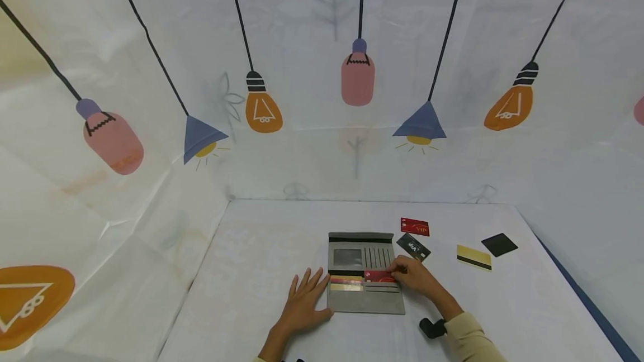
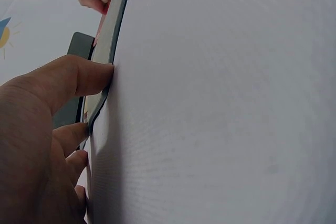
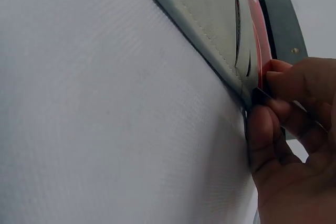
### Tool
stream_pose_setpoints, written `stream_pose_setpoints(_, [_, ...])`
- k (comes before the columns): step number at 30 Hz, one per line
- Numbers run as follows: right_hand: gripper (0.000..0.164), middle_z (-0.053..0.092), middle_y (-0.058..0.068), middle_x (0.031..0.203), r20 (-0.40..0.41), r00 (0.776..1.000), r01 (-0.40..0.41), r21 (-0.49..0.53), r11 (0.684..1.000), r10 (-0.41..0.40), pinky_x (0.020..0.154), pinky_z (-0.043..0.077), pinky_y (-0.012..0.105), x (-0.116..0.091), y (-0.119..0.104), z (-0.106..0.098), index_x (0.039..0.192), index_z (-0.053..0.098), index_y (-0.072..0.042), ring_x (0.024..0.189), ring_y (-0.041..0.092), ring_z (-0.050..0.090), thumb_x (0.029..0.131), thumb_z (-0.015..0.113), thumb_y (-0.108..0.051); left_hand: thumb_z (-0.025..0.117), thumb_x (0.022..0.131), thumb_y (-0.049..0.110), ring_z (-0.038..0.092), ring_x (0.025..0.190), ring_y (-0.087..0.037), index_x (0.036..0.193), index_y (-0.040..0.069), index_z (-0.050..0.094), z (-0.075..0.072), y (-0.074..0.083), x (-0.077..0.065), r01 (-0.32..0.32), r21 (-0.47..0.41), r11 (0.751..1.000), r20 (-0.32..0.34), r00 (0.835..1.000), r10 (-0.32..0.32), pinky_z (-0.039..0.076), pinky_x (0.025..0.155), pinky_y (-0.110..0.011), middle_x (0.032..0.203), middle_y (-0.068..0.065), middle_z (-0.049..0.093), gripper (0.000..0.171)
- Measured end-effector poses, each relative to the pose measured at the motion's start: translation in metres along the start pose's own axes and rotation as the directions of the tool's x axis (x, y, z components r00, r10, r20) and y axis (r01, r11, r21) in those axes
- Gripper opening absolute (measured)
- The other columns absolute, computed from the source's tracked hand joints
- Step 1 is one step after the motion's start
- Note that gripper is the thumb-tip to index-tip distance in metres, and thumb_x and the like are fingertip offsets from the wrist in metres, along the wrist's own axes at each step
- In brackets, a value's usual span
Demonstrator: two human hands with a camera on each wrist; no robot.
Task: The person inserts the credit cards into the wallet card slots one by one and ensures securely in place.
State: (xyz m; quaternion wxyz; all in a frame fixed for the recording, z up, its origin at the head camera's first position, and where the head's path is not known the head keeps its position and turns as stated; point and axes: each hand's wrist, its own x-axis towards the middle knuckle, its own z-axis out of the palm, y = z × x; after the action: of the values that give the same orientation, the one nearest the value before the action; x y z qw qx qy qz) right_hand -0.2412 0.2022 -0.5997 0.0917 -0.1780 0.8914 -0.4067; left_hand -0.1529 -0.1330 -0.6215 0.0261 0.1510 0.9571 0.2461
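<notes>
A grey wallet [image 1: 366, 303] lies unfolded on the white table, its card slots facing up. My left hand [image 1: 303, 307] rests at its left side with fingers spread. In the left wrist view, the thumb [image 2: 94, 77] touches the wallet's edge. On the other side, my right hand [image 1: 416, 278] pinches at the right end of a red card [image 1: 378, 276] that sits partly in a right-hand slot. Its thumb [image 3: 262, 132] meets a fingertip at a dark bit by the wallet's edge in the right wrist view. Yellow and reddish cards [image 1: 346, 284] fill the left slots.
Beyond the wallet's upper right lie a red VIP card [image 1: 415, 227] and a black VIP card [image 1: 410, 244]. Farther right are a yellow card [image 1: 474, 255] with a black stripe and a plain black card [image 1: 500, 244]. A printed white sheet wall [image 1: 302, 166] rises behind the table.
</notes>
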Motion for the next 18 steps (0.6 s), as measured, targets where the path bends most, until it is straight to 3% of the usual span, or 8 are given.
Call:
stream_pose_setpoints(8, [0.004, 0.068, 0.000, 0.095, 0.011, 1.000, -0.019, 0.018, 1.000, 0.019, 0.069, 0.050, 0.020, -0.0034, 0.0036, 0.0032, 0.094, 0.070, -0.013, 0.080, 0.007, 0.055, 0.090, 0.071, -0.011, 0.068, 0.083, 0.051, 0.022, 0.153, -0.037, 0.154, 0.024, 0.040, 0.0009, -0.0012, -0.0004, -0.002, -0.011, 1.000, 0.007, 1.000, 0.002, 0.009, 0.121, -0.063, 0.163, -0.003, 0.033, 0.081])
stream_pose_setpoints(18, [0.002, 0.064, -0.002, 0.092, 0.028, 0.996, 0.081, -0.004, 0.997, -0.081, 0.068, 0.048, 0.021, -0.0042, 0.0068, 0.0031, 0.092, 0.069, -0.012, 0.079, 0.002, 0.052, 0.090, 0.071, -0.012, 0.067, 0.084, 0.052, 0.022, 0.154, -0.036, 0.154, 0.023, 0.040, 0.0004, -0.0016, -0.0002, -0.005, -0.004, 1.000, 0.011, 1.000, 0.005, 0.009, 0.121, -0.062, 0.164, -0.002, 0.033, 0.080])
